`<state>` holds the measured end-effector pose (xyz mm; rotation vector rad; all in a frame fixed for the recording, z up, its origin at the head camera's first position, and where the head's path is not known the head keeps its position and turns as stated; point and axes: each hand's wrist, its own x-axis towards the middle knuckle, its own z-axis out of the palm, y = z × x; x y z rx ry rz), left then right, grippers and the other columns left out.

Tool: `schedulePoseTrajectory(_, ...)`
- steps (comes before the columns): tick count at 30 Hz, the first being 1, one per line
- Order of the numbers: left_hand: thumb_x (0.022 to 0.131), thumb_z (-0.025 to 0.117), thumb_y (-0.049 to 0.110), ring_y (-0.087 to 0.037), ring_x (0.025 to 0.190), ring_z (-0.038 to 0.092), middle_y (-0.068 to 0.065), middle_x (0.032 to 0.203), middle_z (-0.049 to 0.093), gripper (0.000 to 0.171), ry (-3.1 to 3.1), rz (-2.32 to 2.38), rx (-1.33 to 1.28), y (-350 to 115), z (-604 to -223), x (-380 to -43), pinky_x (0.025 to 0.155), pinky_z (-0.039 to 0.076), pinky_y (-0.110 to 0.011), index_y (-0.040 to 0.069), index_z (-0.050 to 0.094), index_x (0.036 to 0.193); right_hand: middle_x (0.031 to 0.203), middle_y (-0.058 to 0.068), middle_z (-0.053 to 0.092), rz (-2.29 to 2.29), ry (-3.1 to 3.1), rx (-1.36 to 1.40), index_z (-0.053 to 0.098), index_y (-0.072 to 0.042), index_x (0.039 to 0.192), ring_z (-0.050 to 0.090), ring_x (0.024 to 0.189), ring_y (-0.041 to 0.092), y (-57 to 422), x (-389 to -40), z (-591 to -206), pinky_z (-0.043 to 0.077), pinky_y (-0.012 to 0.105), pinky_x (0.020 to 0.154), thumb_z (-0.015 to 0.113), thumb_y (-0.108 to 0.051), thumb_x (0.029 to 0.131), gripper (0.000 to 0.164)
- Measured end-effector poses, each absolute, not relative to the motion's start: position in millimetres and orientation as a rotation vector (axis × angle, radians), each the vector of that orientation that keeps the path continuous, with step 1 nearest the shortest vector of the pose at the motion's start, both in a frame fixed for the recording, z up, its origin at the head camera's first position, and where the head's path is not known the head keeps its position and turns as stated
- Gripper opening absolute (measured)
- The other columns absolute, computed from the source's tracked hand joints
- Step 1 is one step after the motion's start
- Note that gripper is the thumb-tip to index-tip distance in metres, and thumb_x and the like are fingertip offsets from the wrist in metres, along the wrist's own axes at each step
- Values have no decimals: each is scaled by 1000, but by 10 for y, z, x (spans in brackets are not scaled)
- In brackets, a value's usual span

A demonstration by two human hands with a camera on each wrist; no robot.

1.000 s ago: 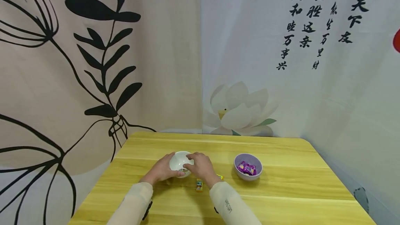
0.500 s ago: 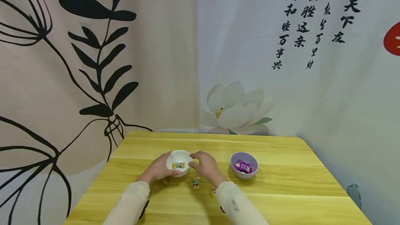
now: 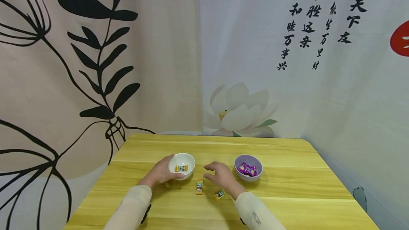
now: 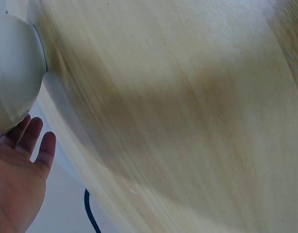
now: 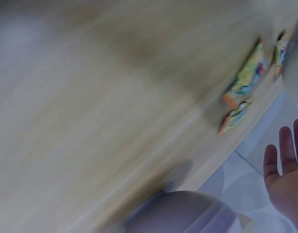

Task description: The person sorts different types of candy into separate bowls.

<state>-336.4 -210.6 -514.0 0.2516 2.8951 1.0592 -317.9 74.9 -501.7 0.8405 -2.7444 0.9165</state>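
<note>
My left hand grips a small white bowl by its left side, thumb along the near rim. One yellow-wrapped candy lies inside the bowl. To the bowl's right, my right hand holds nothing, its fingers loosely bent above the table. Two more yellow-wrapped candies lie on the wood: an upright one near the bowl and a slanted one below the right hand. In the left wrist view, fingers touch the outside of the bowl.
A purple bowl with several purple-wrapped candies stands right of my right hand. The wooden table ends at a far edge before printed curtains.
My right hand has drawn back from the white bowl toward the right, letting go of a yellow-wrapped candy, which now lies in the bowl. The left hand stays on the bowl.
</note>
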Motion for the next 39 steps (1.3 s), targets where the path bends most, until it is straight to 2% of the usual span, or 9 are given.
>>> schedulePoseTrajectory(9, 67, 87, 56, -37, 125, 48, -21, 148, 43, 118, 2887, 1087, 236, -2099, -5167, -3370, 103, 38, -57, 2, 30, 154, 107, 3, 70, 950, -2760, 981, 72, -5, 115, 66, 101, 20, 972, -3054, -5152, 53, 38, 89, 72, -24, 92, 30)
schedulePoseTrajectory(18, 67, 87, 55, -38, 126, 48, -22, 148, 43, 117, 2889, 1103, 240, -2098, -5166, -3350, 103, 37, -58, 1, 30, 154, 107, 2, 70, 839, -2701, 1087, 73, -5, 112, 65, 99, 18, 1247, -2885, -5236, 52, 38, 87, 73, -25, 90, 30)
schedulePoseTrajectory(28, 69, 88, 52, -40, 130, 44, -23, 149, 41, 116, 2887, 1092, 256, -2097, -5138, -3323, 105, 36, -58, 0, 29, 154, 115, 4, 67, 617, -2758, 1070, 74, -11, 115, 62, 108, 23, 1406, -2829, -5356, 47, 42, 96, 78, -30, 84, 36)
schedulePoseTrajectory(39, 68, 88, 52, -40, 131, 44, -22, 150, 40, 116, 2877, 1104, 234, -2087, -5110, -3301, 105, 35, -58, 1, 30, 154, 116, 6, 67, 629, -2730, 1071, 72, -8, 116, 62, 108, 24, 1456, -2832, -5403, 48, 41, 96, 81, -26, 81, 41)
